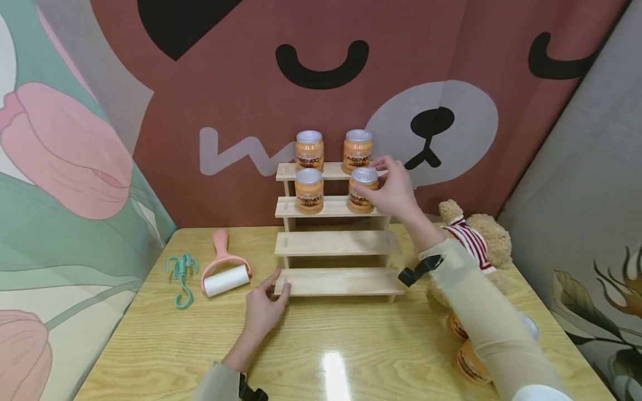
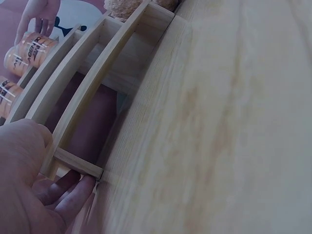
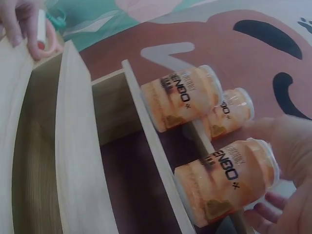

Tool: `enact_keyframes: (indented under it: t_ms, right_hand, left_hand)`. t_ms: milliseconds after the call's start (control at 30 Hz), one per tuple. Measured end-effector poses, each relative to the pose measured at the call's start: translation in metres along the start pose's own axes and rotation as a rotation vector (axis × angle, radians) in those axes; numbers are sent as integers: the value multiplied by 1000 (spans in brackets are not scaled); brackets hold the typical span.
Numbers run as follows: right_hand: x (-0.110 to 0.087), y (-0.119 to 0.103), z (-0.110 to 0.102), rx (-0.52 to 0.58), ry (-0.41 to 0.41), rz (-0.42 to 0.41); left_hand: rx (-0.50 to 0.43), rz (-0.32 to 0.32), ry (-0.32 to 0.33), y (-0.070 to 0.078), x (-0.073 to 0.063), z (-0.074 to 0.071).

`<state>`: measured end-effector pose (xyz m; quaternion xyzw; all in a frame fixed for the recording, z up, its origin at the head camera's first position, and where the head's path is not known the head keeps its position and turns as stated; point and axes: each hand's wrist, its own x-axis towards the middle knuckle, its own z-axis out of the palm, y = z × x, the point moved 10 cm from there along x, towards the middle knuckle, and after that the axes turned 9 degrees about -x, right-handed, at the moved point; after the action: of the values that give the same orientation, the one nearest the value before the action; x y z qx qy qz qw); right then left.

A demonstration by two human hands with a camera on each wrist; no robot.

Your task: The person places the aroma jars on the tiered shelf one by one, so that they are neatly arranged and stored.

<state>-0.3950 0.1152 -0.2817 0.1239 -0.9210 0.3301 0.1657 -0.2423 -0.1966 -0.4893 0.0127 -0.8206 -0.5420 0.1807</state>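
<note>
A wooden stepped display stand with several tiers stands at the back of the table. Two orange jars with silvery lids, a left jar and a right jar, occupy its top tier. On the tier below are another jar at left and a jar at right. My right hand holds that lower right jar near its lid, thumb and fingers on opposite sides; the jar is upright on the tier. My left hand grips the left end of the bottom tier, seen closely in the left wrist view.
Left of the stand lie a pink-handled lint roller and a green octopus-shaped hook. A teddy bear in a striped shirt is at the right. More orange jars are partly hidden beneath my right forearm. A printed curtain hangs behind.
</note>
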Motion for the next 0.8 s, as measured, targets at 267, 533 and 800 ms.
enact_keyframes:
  t_ms: [267, 533, 800]
  right_hand:
    - [2, 5, 5, 12, 27, 30]
    - [4, -3, 1, 23, 37, -29]
    - [3, 0, 8, 14, 2, -34]
  left_hand:
    - [0, 18, 14, 0, 0, 0]
    - [-14, -5, 4, 1, 2, 0]
    - [-3, -10, 6, -1, 1, 0]
